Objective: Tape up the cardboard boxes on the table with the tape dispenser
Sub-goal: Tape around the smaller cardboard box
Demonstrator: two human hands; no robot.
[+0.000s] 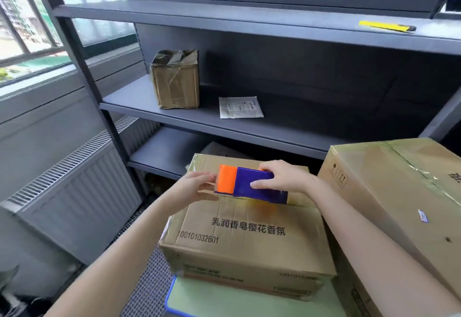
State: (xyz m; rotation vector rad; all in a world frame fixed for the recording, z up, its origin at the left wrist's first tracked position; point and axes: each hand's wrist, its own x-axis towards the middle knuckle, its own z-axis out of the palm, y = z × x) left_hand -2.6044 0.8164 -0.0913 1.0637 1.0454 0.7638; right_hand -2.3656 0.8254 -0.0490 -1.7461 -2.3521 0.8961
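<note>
Here my right hand [282,177] is clamped over the blue body of the tape dispenser [252,187], fingers curled across its top and thumb pressed flat on the near side. My left hand [197,187] pinches its orange end between thumb and fingers. Both forearms reach forward, wrists angled inward toward each other. The dispenser sits on top of the cardboard box [244,237], at its far part, along the flap seam. That box rests on the green tabletop [212,299], just beside a larger box [399,187] on my right. A small taped box [175,79] stands on the shelf [287,122] beyond.
</note>
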